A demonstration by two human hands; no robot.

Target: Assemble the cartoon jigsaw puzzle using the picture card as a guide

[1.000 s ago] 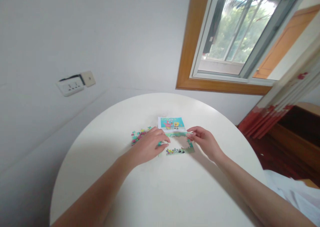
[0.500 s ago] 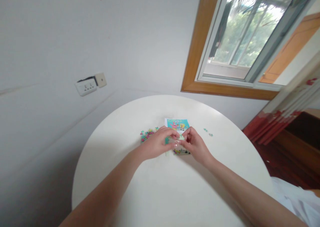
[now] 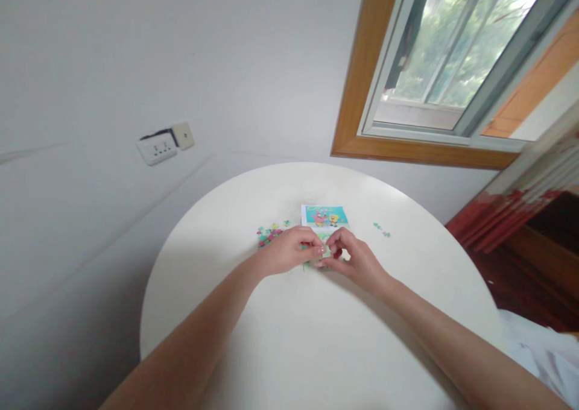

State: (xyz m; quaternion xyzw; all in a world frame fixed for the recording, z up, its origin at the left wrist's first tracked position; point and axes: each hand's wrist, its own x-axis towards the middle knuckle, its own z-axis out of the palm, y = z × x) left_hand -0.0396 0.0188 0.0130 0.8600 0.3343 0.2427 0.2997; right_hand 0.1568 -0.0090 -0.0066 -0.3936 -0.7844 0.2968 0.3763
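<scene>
My left hand and my right hand meet fingertip to fingertip over a partly built jigsaw on the round white table. Both hands pinch at a small green puzzle piece between them; most of the jigsaw is hidden under the fingers. Just beyond the hands lies a small cartoon reference picture with a turquoise background. A heap of loose coloured pieces sits just left of my left hand.
Two loose pieces lie on the table to the right. The wall behind carries a socket. A wood-framed window and a red-and-white curtain are at the right.
Both hands have drawn together from the jigsaw's two sides to its middle, fingertips now pinched over one piece. The camera has shifted, so the scene sits further right.
</scene>
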